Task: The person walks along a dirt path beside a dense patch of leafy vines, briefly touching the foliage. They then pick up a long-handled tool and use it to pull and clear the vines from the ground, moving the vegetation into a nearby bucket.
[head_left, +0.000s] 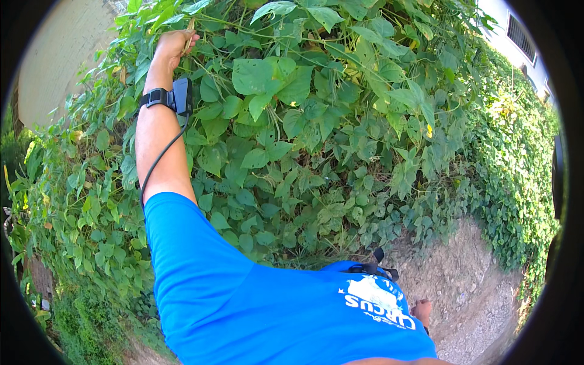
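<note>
My left arm stretches far up and to the left into a dense bank of leafy climbing vines (pixel 267 79). At the top, among the leaves, my left hand (pixel 176 46) is closed, its fingers pinched round a thin tan piece like a dry pod (pixel 191 27). Leaves hide part of this piece. Low on the right, beside my blue shirt (pixel 243 298), part of my right hand (pixel 421 310) shows with its fingers curled in. Whatever it may hold is hidden.
Bare, stony soil (pixel 462 286) slopes at the lower right. More vines (pixel 517 176) cover the bank on the right, below a white building (pixel 505 30) with a barred window. A pale paved surface (pixel 58 61) lies at upper left. A cabled device (pixel 182 96) is strapped to my left forearm.
</note>
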A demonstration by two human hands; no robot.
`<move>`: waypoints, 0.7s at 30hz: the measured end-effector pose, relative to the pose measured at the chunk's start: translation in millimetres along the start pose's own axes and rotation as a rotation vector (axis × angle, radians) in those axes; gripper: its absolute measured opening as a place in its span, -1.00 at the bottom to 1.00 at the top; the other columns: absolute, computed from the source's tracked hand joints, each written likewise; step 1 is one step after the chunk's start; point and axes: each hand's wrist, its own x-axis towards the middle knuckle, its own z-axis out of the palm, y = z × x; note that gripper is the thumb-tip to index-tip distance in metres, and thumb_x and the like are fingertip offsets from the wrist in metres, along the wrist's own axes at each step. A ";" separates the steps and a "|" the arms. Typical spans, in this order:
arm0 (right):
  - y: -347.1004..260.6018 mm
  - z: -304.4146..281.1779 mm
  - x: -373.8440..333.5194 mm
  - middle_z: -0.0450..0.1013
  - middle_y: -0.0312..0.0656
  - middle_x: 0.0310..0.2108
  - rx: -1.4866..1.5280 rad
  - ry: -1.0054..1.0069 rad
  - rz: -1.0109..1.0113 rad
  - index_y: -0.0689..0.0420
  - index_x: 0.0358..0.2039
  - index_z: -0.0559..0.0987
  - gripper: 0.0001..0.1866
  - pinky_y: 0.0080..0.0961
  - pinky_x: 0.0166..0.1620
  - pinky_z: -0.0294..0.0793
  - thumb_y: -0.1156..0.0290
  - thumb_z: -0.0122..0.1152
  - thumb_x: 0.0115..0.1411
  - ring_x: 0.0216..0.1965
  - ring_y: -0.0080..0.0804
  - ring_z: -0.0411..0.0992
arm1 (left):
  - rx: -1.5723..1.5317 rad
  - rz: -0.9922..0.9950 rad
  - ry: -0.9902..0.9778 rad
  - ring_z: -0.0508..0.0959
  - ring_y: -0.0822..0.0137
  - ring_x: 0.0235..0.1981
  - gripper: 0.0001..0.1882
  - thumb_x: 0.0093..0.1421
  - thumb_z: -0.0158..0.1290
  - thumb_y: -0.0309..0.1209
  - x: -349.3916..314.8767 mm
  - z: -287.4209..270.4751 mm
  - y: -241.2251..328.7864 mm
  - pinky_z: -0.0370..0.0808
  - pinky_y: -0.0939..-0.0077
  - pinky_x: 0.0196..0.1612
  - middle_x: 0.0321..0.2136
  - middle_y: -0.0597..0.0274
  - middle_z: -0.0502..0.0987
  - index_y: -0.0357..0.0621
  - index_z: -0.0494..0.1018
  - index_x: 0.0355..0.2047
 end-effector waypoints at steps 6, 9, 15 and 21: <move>6.0 0.5 -0.4 0.46 -0.06 -0.68 0.010 0.003 0.012 0.39 -0.29 0.51 -0.83 -0.37 -0.68 0.42 0.50 0.07 0.29 -0.74 -0.28 0.47 | 0.082 0.019 0.049 0.52 0.46 -0.44 -0.76 0.33 0.08 -0.40 2.8 5.2 2.2 0.44 0.55 -0.42 -0.36 0.22 0.64 -0.37 0.55 -0.14; 5.9 0.9 0.3 0.46 -0.07 -0.69 0.021 -0.005 0.009 0.39 -0.30 0.51 -0.82 -0.37 -0.68 0.41 0.49 0.08 0.30 -0.74 -0.28 0.46 | 0.080 -0.001 0.090 0.51 0.46 -0.45 -0.76 0.31 0.10 -0.41 6.3 5.4 -1.6 0.42 0.54 -0.42 -0.37 0.21 0.65 -0.39 0.55 -0.15; 4.5 -0.2 3.5 0.47 -0.06 -0.69 0.022 -0.023 0.025 0.40 -0.28 0.51 -0.82 -0.38 -0.68 0.40 0.48 0.08 0.30 -0.74 -0.28 0.46 | 0.120 -0.029 0.133 0.54 0.42 -0.46 -0.75 0.19 0.19 -0.40 11.8 0.7 -4.3 0.46 0.51 -0.36 -0.37 0.18 0.65 -0.37 0.59 -0.22; 3.2 -0.1 5.9 0.47 -0.05 -0.68 0.044 -0.011 -0.005 0.41 -0.27 0.51 -0.81 -0.35 -0.67 0.44 0.48 0.09 0.29 -0.74 -0.27 0.47 | 0.435 0.196 0.296 0.64 0.20 -0.25 -0.54 0.09 0.30 -0.27 15.9 8.4 -12.1 0.53 0.34 -0.11 -0.24 0.01 0.67 -0.28 0.59 -0.05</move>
